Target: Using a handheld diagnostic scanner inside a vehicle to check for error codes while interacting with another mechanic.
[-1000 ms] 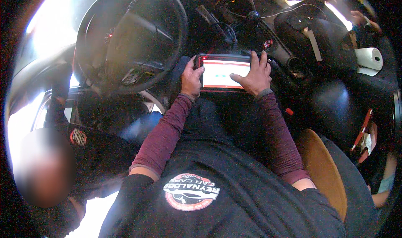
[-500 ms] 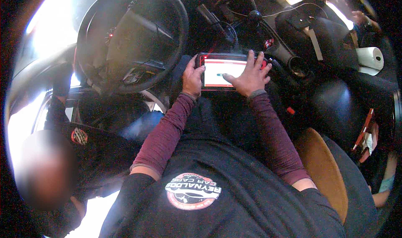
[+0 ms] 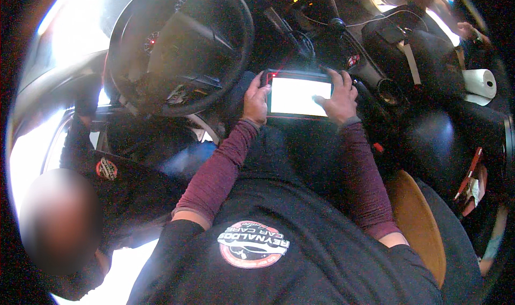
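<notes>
Tablet (image 3: 296, 95) I watch remotely: left hand (image 3: 256, 102) grips its left edge, right hand (image 3: 341, 102) its right, fingers curled.

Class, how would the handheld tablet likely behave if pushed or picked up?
The tablet is probably stiff: it looks unbent in the left hand. Its broad screen could be fragile. Being flat, it should slide rather than roll.

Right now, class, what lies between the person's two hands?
In the head view, the tablet lies between the left hand and the right hand, its screen lit.
</notes>
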{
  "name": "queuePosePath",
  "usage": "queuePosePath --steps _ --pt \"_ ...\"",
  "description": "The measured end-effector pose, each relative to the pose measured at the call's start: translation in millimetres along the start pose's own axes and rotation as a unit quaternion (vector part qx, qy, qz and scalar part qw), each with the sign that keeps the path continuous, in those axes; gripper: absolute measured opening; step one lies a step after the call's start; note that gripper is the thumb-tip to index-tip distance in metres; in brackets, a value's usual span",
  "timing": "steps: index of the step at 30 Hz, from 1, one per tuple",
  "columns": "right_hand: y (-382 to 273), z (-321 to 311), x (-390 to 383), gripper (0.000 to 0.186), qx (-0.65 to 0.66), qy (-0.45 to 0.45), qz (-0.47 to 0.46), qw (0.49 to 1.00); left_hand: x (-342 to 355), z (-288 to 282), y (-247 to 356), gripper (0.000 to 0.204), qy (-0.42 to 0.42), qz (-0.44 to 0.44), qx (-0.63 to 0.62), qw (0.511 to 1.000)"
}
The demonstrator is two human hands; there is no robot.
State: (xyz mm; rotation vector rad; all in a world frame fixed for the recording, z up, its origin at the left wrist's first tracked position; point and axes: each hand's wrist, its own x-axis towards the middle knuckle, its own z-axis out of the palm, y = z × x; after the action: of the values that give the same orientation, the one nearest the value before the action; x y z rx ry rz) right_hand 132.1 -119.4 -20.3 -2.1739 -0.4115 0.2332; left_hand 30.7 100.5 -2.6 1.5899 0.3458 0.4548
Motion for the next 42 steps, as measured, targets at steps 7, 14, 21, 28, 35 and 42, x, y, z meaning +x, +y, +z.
queuePosePath --steps 7,14,21,28,35,42 --pt "29.1 -6.0 16.9 0.104 0.003 -0.057 -0.052 0.997 -4.1 8.1 11.0 0.049 -0.007 -0.018 -0.004 1.000" --pt "26.5 -12.5 16.2 0.104 0.010 -0.097 -0.069 0.993 -3.8 6.9 10.3 0.048 -0.022 0.000 -0.015 1.000" --pt "34.3 1.8 18.8 0.096 0.021 -0.054 -0.072 0.996 -6.7 13.0 14.7 0.048 0.016 -0.004 0.024 1.000" --pt "39.5 -0.3 20.2 0.086 0.065 -0.051 -0.093 0.992 -9.2 13.3 19.9 0.049 0.000 -0.003 0.049 0.999" --pt "51.4 4.0 25.9 0.077 0.050 -0.028 -0.140 0.988 -6.3 8.1 6.3 0.047 0.007 0.044 0.031 0.999" --pt "52.9 6.5 27.0 0.071 -0.019 -0.015 -0.185 0.982 -5.8 7.0 2.8 0.046 0.001 0.034 0.014 0.999"
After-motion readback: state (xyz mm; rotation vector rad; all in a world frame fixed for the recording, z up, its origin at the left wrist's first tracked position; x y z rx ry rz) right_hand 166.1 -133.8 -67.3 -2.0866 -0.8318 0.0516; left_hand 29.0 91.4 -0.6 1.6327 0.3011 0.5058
